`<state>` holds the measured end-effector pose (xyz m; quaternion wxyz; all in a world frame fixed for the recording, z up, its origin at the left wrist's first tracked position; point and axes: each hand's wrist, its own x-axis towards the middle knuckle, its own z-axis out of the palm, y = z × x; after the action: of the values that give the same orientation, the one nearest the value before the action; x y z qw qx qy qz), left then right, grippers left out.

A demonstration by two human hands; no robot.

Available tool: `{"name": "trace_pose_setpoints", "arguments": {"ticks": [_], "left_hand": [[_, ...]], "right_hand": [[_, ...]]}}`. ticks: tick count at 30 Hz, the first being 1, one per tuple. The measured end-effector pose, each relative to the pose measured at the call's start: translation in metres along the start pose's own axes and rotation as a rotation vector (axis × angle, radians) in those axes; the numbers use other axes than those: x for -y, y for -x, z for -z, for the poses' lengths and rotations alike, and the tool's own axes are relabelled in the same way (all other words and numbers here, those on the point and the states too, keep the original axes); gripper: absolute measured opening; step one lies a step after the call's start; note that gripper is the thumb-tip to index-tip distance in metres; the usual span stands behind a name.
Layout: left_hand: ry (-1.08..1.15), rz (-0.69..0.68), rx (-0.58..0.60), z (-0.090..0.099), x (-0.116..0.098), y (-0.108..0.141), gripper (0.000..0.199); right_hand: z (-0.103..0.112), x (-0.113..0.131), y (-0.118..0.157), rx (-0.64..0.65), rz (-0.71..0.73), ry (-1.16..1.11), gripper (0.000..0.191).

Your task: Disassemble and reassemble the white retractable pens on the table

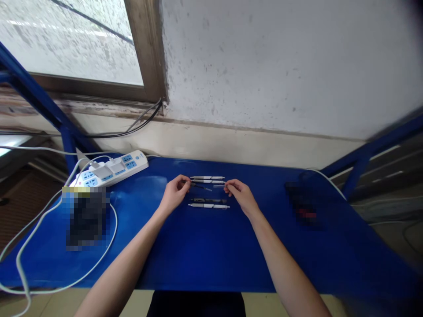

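Note:
My left hand pinches a thin dark pen refill, which points right across the blue table. My right hand has its fingertips on a small clear tube, level with the refill's far end and apart from it. Two slim silver-and-white pens lie side by side just beyond the hands. Nearer me, between the hands, lie a dark pen and a white pen. All lie roughly parallel.
A white power strip sits at the table's far left corner, with white cables looping across the table's left side. Blurred objects lie left and right. A wall and window stand behind the table.

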<state>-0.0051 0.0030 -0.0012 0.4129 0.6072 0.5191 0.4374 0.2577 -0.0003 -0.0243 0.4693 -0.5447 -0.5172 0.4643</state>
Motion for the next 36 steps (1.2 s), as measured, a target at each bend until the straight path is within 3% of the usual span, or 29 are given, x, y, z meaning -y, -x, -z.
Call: {"name": "trace_pose_setpoints", "arguments": {"ticks": [12,21,26,36], "left_hand": [[0.058,0.007,-0.023,0.0,0.0,-0.001,0.03],[-0.091,0.04,-0.184,0.006,0.003,-0.003,0.031],[-0.129,0.059,-0.215,0.009,0.005,-0.004,0.03],[0.306,0.121,0.043,0.001,-0.001,-0.001,0.031]], "right_hand": [[0.001,0.0,0.0,0.026,0.001,0.047,0.02],[0.001,0.003,0.001,0.024,-0.002,0.061,0.019],[0.0,0.004,0.001,0.021,-0.011,0.053,0.017],[-0.003,0.021,0.008,0.011,-0.081,-0.253,0.023]]}}
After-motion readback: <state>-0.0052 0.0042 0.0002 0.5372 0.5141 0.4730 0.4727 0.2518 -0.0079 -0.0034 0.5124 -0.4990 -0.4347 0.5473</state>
